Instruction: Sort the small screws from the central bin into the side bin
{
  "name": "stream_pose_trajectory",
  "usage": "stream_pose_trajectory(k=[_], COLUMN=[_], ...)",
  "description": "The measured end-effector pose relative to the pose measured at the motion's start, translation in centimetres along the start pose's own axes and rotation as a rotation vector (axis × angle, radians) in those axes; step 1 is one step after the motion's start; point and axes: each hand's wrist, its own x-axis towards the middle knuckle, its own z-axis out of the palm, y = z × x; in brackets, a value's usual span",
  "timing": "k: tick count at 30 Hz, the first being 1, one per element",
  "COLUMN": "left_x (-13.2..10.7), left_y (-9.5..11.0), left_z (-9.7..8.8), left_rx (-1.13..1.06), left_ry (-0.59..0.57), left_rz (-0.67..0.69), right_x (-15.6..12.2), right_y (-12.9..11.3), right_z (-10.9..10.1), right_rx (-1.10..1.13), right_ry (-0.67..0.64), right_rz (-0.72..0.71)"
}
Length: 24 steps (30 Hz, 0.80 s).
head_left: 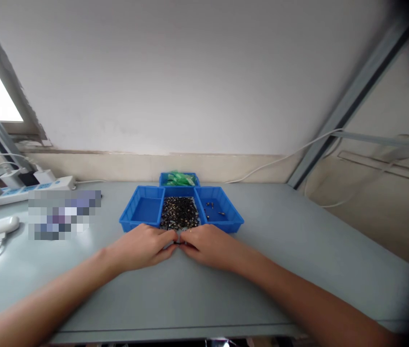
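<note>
My left hand [151, 245] and my right hand [208, 245] meet fingertip to fingertip just in front of the blue bins. Both are closed in a pinch on a small dark part [177, 243], mostly covered by the fingers, so its kind does not show. Directly beyond the hands, a middle blue bin [179, 191] holds a heap of small black and brass-coloured parts [180, 212]. To its right, another blue bin [231, 212] has several small loose parts [210, 206] on its floor. The left blue bin [143, 207] shows a bare floor.
Behind the bins, a smaller blue bin [161, 180] holds green plastic [181, 178]. At left on the grey table [190, 299] are a white power strip [27, 190], a white earbud case [2, 226] with a cable, and a pixelated item [63, 214]. A metal post [349, 101] rises at right.
</note>
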Motion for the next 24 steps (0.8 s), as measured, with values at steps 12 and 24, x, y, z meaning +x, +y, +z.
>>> stream_pose_trajectory(k=[12, 24], left_x=[0.12, 0.20], left_y=[-0.11, -0.10], left_z=[0.74, 0.73], left_rx=[0.025, 0.004], left_ry=[-0.056, -0.078], left_rz=[-0.027, -0.051], right_x=[-0.08, -0.02], right_y=[-0.36, -0.29], right_z=[-0.31, -0.11], right_rx=[-0.062, -0.074], right_ry=[0.034, 0.045], right_rz=[-0.056, -0.068])
